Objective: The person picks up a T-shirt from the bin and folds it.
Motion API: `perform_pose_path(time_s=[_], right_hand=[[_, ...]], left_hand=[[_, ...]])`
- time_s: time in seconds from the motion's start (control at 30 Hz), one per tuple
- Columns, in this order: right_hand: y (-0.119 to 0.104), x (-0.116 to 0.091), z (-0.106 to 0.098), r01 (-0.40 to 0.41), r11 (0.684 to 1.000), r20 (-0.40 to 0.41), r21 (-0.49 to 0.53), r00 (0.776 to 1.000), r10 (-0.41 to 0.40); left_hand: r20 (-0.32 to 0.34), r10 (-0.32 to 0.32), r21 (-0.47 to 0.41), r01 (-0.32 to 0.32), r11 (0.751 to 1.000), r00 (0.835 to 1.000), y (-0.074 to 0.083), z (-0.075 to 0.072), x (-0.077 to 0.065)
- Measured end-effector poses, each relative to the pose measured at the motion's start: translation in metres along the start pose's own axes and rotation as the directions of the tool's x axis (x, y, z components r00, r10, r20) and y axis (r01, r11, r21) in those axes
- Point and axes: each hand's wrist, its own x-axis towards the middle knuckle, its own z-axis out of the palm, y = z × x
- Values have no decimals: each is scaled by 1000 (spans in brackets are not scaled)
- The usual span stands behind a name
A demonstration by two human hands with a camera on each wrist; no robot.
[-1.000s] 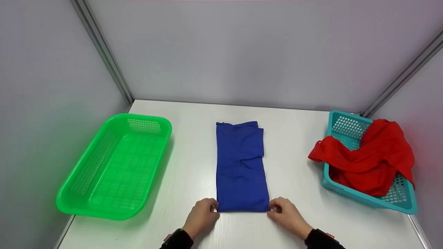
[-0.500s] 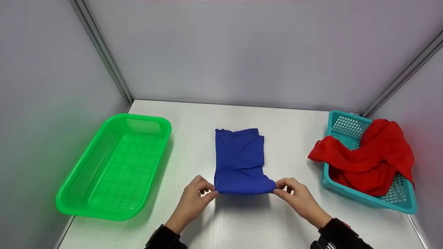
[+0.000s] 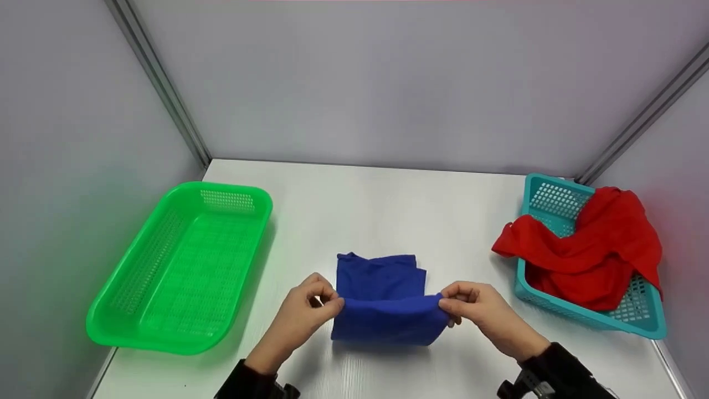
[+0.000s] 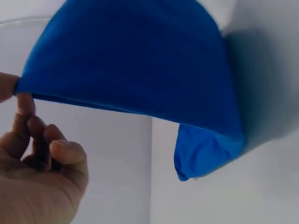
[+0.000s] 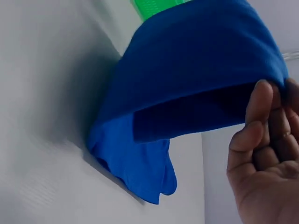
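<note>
A blue cloth point(image 3: 382, 321), folded into a strip, stands partly lifted off the white table in the head view. Its near edge is raised and its far end point(image 3: 379, 274) lies flat. My left hand point(image 3: 302, 313) pinches the raised edge at the left corner between thumb and fingertip. At the right corner, my right hand point(image 3: 487, 313) pinches the same edge. The left wrist view shows the cloth point(image 4: 135, 60) stretched away from the thumb and finger. From the right wrist, the cloth point(image 5: 187, 60) curves over, with a hollow beneath the lifted layer.
To the left stands a green plastic basket point(image 3: 255, 266) with nothing in it. A teal basket point(image 3: 581, 321) at the right holds a crumpled red cloth point(image 3: 598, 255) that hangs over its rim. Grey panels point(image 3: 388, 83) enclose the table point(image 3: 310, 210) at the back and sides.
Both hands have lifted the near edge of the blue cloth off the table and up. The cloth's far end has slid toward the person. The baskets stay in place.
</note>
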Motion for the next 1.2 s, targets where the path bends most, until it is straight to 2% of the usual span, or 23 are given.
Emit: perform_pose_path(time_s=[0.1, 0.2, 0.37, 0.5, 0.63, 0.83, 1.03, 1.2], right_hand=[[10, 22, -3, -63, 997, -64, 40, 996, 65], [20, 47, -8, -81, 995, -140, 57, 986, 88], [32, 84, -11, -85, 995, -242, 46, 966, 94], [35, 105, -8, -99, 995, -303, 7, 948, 97], [38, 120, -5, -117, 993, -348, -27, 932, 100], [48, 134, -1, -133, 991, -407, 0, 905, 122], [61, 133, 5, -198, 980, -434, 2, 883, 179], [65, 132, 10, -220, 975, -455, -42, 873, 177]], left_hand=[[-48, -92, 14, 92, 996, 995, -12, 4, 20], [-103, -165, 35, 170, 985, 981, -27, 9, 43], [-175, -205, 76, 221, 972, 963, -46, 15, 77], [-211, -218, 101, 243, 965, 953, -58, 17, 95], [-256, -217, 133, 257, 957, 942, -70, 18, 105], [-285, -182, 188, 241, 952, 941, -82, 24, 113], [-280, -233, 174, 288, 942, 931, -87, 31, 116], [-312, -262, 166, 323, 932, 913, -92, 36, 117]])
